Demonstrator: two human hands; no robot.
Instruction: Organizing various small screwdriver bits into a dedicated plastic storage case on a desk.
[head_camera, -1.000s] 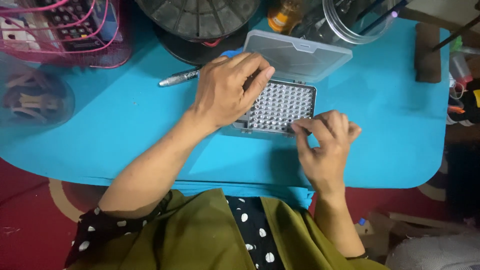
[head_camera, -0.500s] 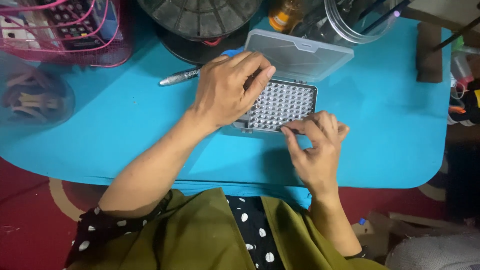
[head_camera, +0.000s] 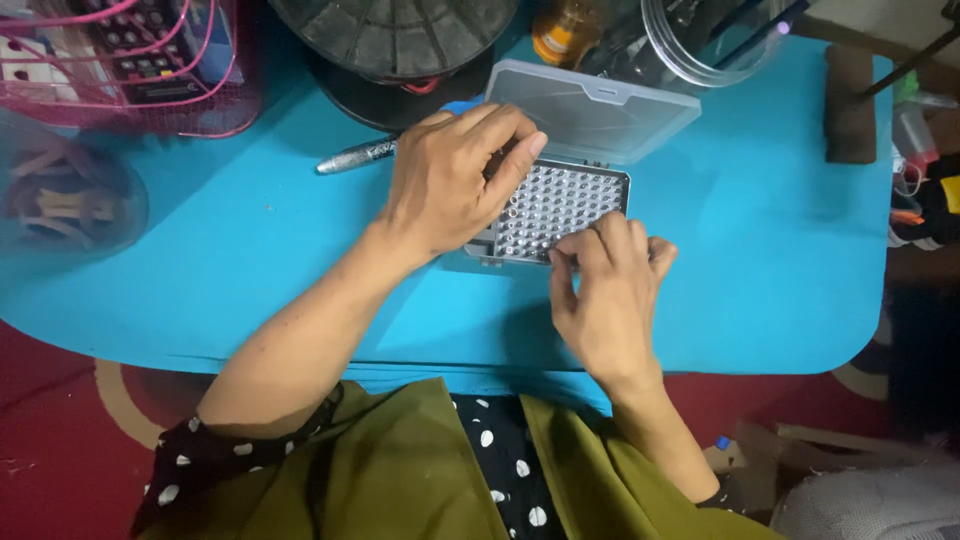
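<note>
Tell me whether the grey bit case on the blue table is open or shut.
Open. The case has its clear lid swung back flat on the table, leaving the rows of bits uncovered under the left hand and right hand.

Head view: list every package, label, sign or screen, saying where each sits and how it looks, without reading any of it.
Bit case: table centre, under both hands; grey tray of silvery bits, clear hinged lid open behind.
Small bottle: far edge, centre; amber with an orange label.
Clear jar: far edge, right of the bottle; round, transparent.
Calculator: far left, in a pink wire basket; dark keys.
No signs or lit screens.
</note>
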